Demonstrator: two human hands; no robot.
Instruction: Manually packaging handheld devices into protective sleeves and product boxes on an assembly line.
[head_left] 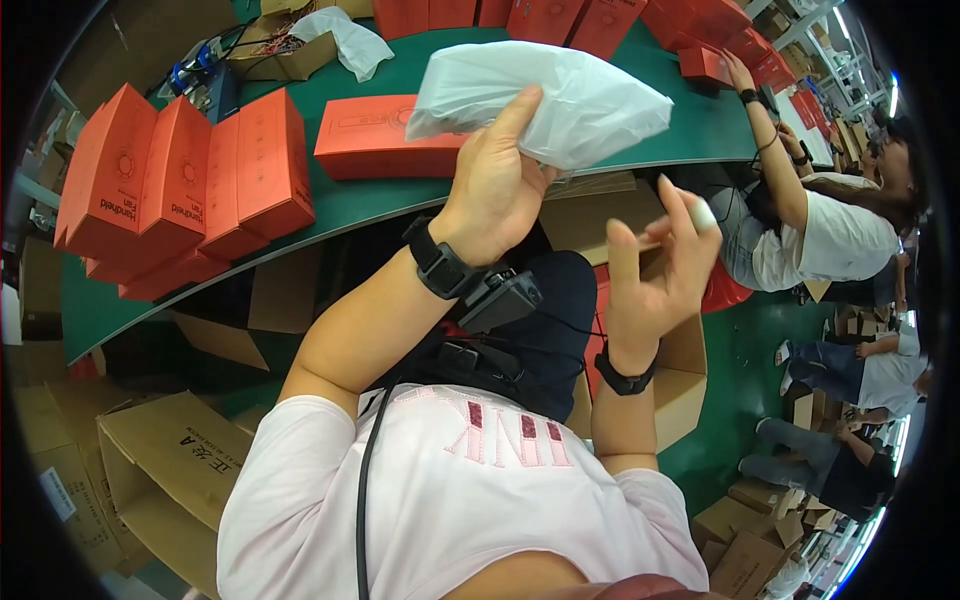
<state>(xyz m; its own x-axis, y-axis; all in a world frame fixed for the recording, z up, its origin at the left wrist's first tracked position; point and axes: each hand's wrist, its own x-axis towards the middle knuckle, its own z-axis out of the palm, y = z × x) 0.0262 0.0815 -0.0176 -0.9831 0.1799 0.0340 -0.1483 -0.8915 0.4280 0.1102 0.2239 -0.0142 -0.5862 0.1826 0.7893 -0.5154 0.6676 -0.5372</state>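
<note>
Gripping the near edge of a white plastic bag (590, 95), the L hand (490, 195) had its thumb pressed flat on the upper face; the other fingers went underneath, mostly hidden, so I couldn't tell exactly how they were bent. From my end the bag showed above the green table (700, 132), wrinkled and semi-see-through, covering part of a closed red box (365, 145) lying flat. Couldn't tell if bag & box touched, nor what was inside the bag.

R hand (665, 280) was empty, raised to the R of the bag and apart from it, approx. half open: digits spread, some curled, one fingertip w/ a white cover (703, 215). Black straps on both wrists. Below the R hand I had an open carton (683, 385) w/ red boxes in it.

On the table's L side sat a cluster of red boxes (180, 175), tilted in my fisheye view; behind, an open carton of wires (285, 58) w/ a crumpled clear bag (352, 42) beside it, plus more red boxes along the far edge. Far R, a co-worker (840, 235) in a white top had one hand at a red box (703, 66). Brown cartons (175, 455) stood lower L.
</note>
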